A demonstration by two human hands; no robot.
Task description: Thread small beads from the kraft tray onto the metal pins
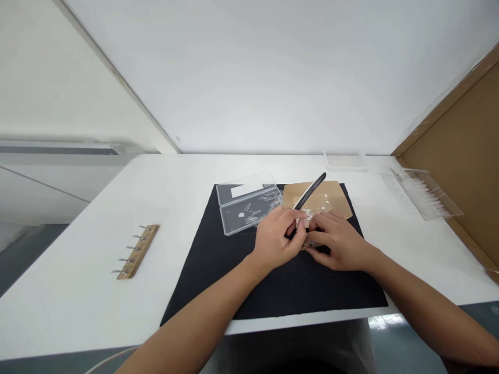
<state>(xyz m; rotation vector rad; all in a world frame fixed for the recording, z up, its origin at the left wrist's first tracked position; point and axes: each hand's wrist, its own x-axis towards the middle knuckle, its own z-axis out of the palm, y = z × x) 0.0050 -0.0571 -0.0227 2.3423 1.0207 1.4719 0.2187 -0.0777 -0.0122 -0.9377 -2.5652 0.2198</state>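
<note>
My left hand (278, 234) is closed, its thumb and forefinger pinched together over the black mat (265, 291). A long slim black strip with a pale edge (312, 189), much like a nail file, slants up and right from behind those fingertips; I cannot tell whether they grip it. My right hand (339, 241) has its fingers curled round a small wood-and-metal piece (309, 244), mostly hidden. Both sets of fingertips nearly meet there. Beyond them, small white bits (310, 212) lie scattered on a sheet of brown paper (339, 200).
Left of the paper, an open clear plastic box (234, 228) holds several clear nail tips (268, 197). A wooden bar with metal clips (138, 253) lies on the white table (86, 291). Clear plastic trays (423, 195) stand at the right, beside a brown board (463, 140).
</note>
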